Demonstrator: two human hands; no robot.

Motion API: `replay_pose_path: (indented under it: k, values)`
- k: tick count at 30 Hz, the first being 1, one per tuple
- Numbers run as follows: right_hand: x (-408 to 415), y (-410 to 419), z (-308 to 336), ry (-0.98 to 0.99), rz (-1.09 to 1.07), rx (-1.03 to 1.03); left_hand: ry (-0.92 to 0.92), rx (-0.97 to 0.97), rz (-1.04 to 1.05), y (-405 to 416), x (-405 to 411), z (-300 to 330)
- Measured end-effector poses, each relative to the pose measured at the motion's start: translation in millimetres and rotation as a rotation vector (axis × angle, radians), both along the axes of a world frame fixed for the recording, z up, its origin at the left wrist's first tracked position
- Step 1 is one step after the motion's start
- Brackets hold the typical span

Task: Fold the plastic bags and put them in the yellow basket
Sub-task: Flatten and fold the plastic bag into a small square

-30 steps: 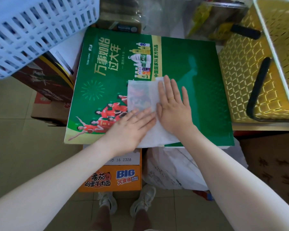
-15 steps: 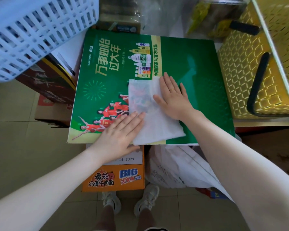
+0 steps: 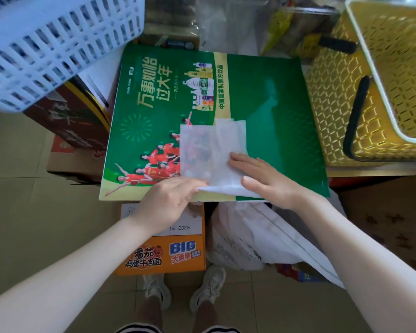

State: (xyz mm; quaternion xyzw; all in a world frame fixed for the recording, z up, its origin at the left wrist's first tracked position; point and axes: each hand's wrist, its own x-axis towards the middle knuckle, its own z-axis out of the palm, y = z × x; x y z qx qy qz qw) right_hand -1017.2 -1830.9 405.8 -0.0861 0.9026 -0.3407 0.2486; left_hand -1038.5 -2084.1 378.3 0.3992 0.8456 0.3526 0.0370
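Now the thin translucent white plastic bag point(image 3: 209, 152) lies flat on the green printed cardboard box point(image 3: 274, 131). Left hand point(image 3: 168, 203) pinches its near edge; right hand point(image 3: 267, 179) presses it, fingers straight. Beside the box stands the yellow plastic lattice basket point(image 3: 334, 97).

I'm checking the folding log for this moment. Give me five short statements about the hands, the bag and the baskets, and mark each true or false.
1. The white plastic bag lies on the green printed box. True.
2. The left hand pinches the bag's near edge. True.
3. The right hand is lifted well clear of the bag. False: it rests on the bag's near right part, fingers extended.
4. The yellow basket stands left of the green box. False: it stands to the right; the blue basket is at upper left.
5. The folded bag already lies inside the yellow basket. False: it is on the box, not yet in the basket.
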Motion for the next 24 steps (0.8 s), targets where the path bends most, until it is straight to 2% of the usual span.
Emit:
replay_pose_path:
  k: [4, 9, 13, 17, 20, 24]
  values:
    - [23.5, -7.8, 4.7, -0.026, -0.032, -0.127, -0.163, 0.139, 0.256, -3.5, 3.2, 9.3]
    - [22.1, -21.9, -7.0, 0.157, -0.456, -0.234, -0.355, 0.225, 0.413, 7.1, -0.8, 6.8]
    - [11.1, -30.9, -7.7, 0.100, -0.658, -0.327, -0.588, 0.296, 0.541, 14.5, -8.8, 5.4]
    - [-0.3, -38.7, -11.5, 0.039, -0.771, -0.330, -0.547, 0.252, 0.634, 21.8, -19.0, 5.7]
    - [-9.6, -47.1, -9.4, 0.071, -0.795, -0.163, -0.418, 0.141, 0.673, 29.4, -25.3, 8.1]
    - [-22.4, -55.2, -8.3, 0.061, -0.804, 0.119, -0.334, 0.041, 0.710, 30.4, -29.4, 4.1]
